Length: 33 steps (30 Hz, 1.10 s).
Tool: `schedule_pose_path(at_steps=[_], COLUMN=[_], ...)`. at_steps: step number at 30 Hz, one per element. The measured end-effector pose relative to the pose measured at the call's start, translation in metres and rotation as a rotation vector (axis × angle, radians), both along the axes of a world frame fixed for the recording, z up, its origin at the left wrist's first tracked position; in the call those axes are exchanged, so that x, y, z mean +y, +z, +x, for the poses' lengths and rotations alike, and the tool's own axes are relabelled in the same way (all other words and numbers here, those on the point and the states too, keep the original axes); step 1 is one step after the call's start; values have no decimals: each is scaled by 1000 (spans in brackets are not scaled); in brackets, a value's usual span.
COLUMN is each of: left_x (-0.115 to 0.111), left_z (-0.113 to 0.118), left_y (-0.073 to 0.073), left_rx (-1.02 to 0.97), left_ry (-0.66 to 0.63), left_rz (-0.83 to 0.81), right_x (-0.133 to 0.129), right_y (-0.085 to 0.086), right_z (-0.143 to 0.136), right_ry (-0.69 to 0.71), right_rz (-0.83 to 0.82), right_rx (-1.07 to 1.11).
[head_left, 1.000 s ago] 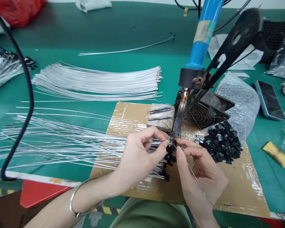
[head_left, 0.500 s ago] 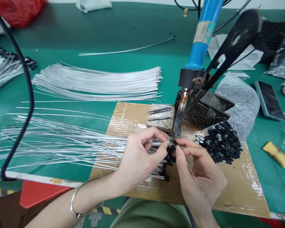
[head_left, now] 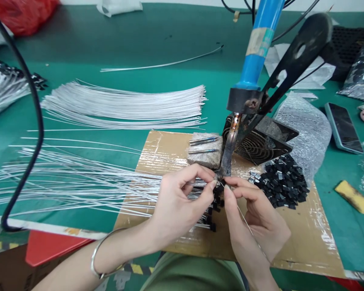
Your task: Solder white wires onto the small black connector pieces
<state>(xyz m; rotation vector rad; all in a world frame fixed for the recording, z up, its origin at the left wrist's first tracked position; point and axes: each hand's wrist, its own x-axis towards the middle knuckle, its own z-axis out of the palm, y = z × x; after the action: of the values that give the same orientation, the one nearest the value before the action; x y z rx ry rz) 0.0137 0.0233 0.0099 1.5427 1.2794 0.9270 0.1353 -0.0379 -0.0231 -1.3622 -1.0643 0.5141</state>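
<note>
A soldering iron with a blue handle (head_left: 249, 66) points down, its dark tip between my hands. My left hand (head_left: 185, 202) is closed, thumb and forefinger pinching something tiny right at the tip; the fingers hide what it is. From the other side my right hand (head_left: 251, 214) pinches a thin solder wire (head_left: 251, 230) that trails down across its palm. The fingertips of both hands nearly meet. Under and beside them, white wires (head_left: 139, 186) with black connectors (head_left: 211, 226) on their ends lie on a cardboard sheet (head_left: 303, 242).
A pile of loose black connector pieces (head_left: 286, 182) lies on the right, beside a small fan (head_left: 255, 145). Behind my left hand is a grey block (head_left: 204, 157) with metal tips on it. A bundle of white wires (head_left: 124, 103), a phone (head_left: 343, 127) and a yellow sponge (head_left: 353, 197) lie farther out.
Almost nothing differs. Both hands stay at the iron's tip in the same pinch, and the view has shifted very slightly.
</note>
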Motion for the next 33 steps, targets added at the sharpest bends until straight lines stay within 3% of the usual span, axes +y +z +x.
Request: schedule_pose_path(at_steps=[33], left_x=[-2], left_z=[0], left_y=[0], left_rx=[1], left_ry=[-6], left_rz=[-33], right_x=[0], right_y=[-8], right_z=[-1], right_ry=[36], right_rz=[38], right_rx=[15])
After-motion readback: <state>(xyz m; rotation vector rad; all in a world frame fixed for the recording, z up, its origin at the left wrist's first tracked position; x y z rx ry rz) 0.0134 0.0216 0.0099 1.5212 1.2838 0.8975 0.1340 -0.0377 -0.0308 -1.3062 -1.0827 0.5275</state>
